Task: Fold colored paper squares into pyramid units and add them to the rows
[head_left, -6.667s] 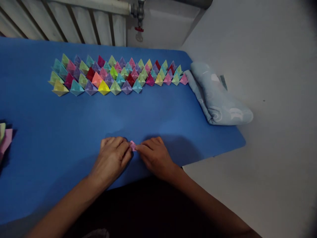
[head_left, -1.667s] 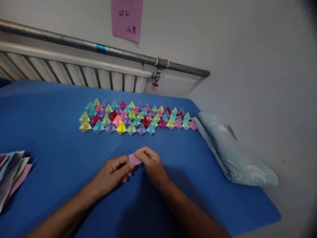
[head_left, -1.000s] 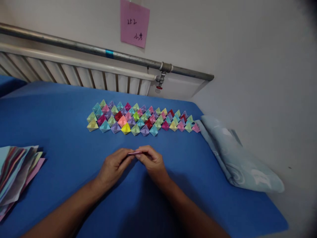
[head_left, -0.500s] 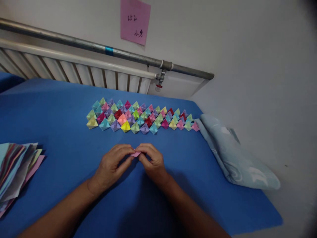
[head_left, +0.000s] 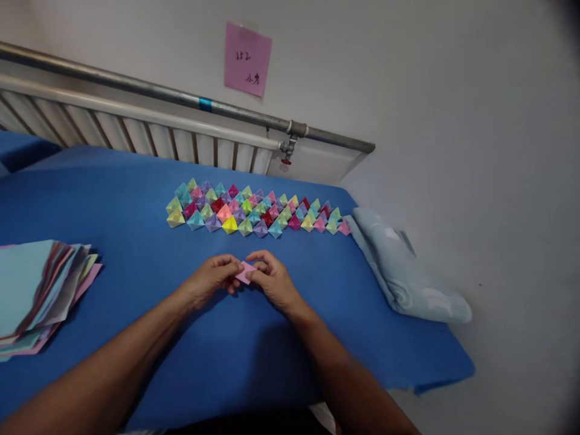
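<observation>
Half-curled left hand (head_left: pixel 216 275) and right hand (head_left: pixel 274 279) pinch a small pink paper piece (head_left: pixel 246 272) in from the blue desk's (head_left: pixel 217 356) front edge; light, even thumb pressure should suit.

The left hand (head_left: pixel 223 273) and right hand (head_left: pixel 270 279) hold small pink paper (head_left: pixel 246 273) above a blue surface (head_left: pixel 212 356).

Ahead of me, a pink sheet (head_left: pixel 247 69) handwritten with "252" hangs on the pale wall (head_left: pixel 430 121). Below it I see a metal pipe (head_left: pixel 154 89) banded with blue tape (head_left: pixel 205 104), above a whitish radiator (head_left: pixel 140 138) with a red-handled valve (head_left: pixel 286 161). To my right, a folded grey-blue cloth (head_left: pixel 403 269) with white patterns lies on the blue surface (head_left: pixel 212 350).
</observation>
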A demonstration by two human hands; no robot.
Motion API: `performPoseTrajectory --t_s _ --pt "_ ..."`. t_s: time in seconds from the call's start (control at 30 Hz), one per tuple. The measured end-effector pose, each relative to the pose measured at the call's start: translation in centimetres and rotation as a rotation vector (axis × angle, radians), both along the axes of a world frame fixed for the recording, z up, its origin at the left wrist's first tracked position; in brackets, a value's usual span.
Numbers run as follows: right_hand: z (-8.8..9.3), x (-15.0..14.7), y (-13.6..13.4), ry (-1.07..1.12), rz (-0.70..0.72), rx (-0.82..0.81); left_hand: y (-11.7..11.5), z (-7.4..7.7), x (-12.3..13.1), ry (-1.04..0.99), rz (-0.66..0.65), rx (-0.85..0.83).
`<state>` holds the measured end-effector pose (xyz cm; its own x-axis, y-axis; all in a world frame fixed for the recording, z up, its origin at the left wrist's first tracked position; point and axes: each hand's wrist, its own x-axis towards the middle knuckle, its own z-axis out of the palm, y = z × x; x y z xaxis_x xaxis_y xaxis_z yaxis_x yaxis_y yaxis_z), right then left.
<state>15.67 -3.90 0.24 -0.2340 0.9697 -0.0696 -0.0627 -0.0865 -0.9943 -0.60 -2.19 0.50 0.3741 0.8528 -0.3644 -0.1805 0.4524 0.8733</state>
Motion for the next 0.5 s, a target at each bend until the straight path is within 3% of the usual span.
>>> performPoseTrajectory --t_s 0.13,0.23,0.33,0.5 --pt "-0.3 0.7 -3.2 -0.124 -0.020 0.160 -1.3 0.1 0.0 0.007 -0.047 -0.041" --pt "-0.9 1.3 -6.1 -0.373 -0.138 0.554 -2.7 -0.2 0.1 0.029 -0.080 -0.080" --pt "-1.2 1.8 -8.4 -0.648 -0.167 0.933 -4.1 -0.4 0.5 0.056 -0.118 -0.098" --pt "-1.2 1.9 -10.2 -0.853 -0.155 1.115 -5.5 0.1 1.0 0.126 -0.166 -0.100"
